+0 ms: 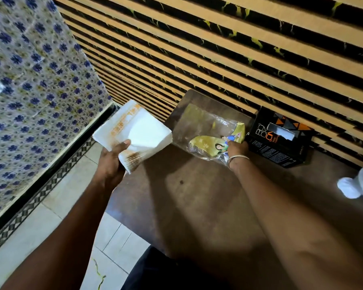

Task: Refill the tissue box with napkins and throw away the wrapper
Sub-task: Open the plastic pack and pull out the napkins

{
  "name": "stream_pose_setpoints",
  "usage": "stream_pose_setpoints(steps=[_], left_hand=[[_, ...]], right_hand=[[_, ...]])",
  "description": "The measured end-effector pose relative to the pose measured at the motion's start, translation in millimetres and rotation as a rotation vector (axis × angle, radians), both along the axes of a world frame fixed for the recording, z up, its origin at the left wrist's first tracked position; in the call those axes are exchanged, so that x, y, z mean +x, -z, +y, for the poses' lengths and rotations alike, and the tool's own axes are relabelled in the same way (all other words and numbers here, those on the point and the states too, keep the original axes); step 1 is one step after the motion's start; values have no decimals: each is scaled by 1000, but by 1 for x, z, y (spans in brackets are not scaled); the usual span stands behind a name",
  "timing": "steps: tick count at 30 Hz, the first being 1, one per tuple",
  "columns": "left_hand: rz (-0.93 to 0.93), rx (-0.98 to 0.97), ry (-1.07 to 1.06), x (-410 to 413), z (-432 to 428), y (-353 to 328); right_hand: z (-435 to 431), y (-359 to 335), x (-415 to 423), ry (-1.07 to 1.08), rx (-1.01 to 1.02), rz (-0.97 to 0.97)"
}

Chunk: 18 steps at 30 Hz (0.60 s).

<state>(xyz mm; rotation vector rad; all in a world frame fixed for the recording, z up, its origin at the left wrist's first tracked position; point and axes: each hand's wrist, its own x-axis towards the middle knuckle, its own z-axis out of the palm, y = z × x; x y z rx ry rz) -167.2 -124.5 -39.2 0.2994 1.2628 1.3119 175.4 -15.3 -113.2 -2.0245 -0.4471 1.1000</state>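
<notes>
My left hand (111, 158) grips a thick stack of white napkins (134, 130) with orange print, held in the air just off the table's left edge. My right hand (237, 148) is closed on a clear plastic wrapper (205, 130) with yellow-green printing, which lies flattened on the brown table (197, 206). The wrapper looks empty. Right of it, against the wall, stands a black tissue box (279, 141) with orange lettering; a slot opens in its top and something white shows inside.
A white object with red on it (358, 183) lies at the table's right edge. A striped orange-and-black wall runs behind the table. Left of the table are pale floor tiles and a blue-flowered tiled wall (29, 80).
</notes>
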Motion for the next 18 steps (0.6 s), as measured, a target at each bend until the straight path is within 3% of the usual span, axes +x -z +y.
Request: stream_pose_setpoints(steps=[4,9,13,16,18], left_hand=[[37,17,64,-5,-7,-7],[62,-75,239,6,-20,6],[114,-126,454,20,-27,27],[168,-130,556,30,-29,34],[202,-93,581,37,-28,35]], right_hand=[[24,28,-3,-3,-31,-13],[19,-2,-12,-19,-29,71],[0,-10,-6,-52,-75,-57],[-37,-21,-7,-139,-140,-312],[-71,-18,-15,-155,-74,-314]])
